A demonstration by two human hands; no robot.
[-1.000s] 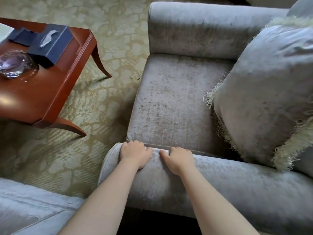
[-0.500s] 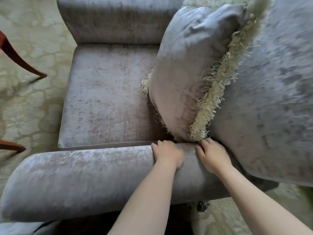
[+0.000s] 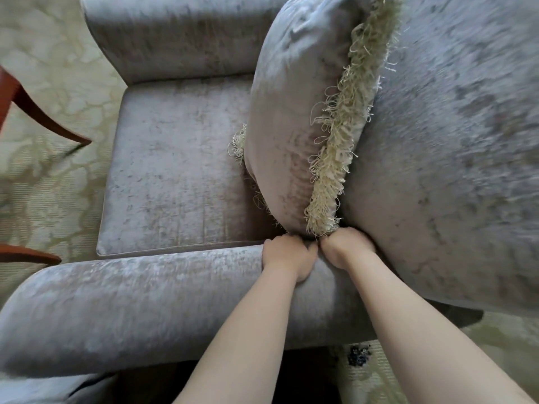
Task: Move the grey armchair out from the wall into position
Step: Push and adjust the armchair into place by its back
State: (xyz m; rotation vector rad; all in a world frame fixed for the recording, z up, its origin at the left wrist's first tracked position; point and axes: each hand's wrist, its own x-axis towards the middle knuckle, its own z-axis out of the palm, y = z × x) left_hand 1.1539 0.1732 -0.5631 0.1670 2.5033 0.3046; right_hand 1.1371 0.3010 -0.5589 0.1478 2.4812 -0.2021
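Two hands (image 3: 287,255) (image 3: 347,247) closer, one armchair (image 3: 145,301).

A fringed grey velvet cushion (image 3: 291,112) stands in the grey velvet armchair (image 3: 175,170), at three o'clock; a red-brown wooden bench (image 3: 32,107) stands at nine.
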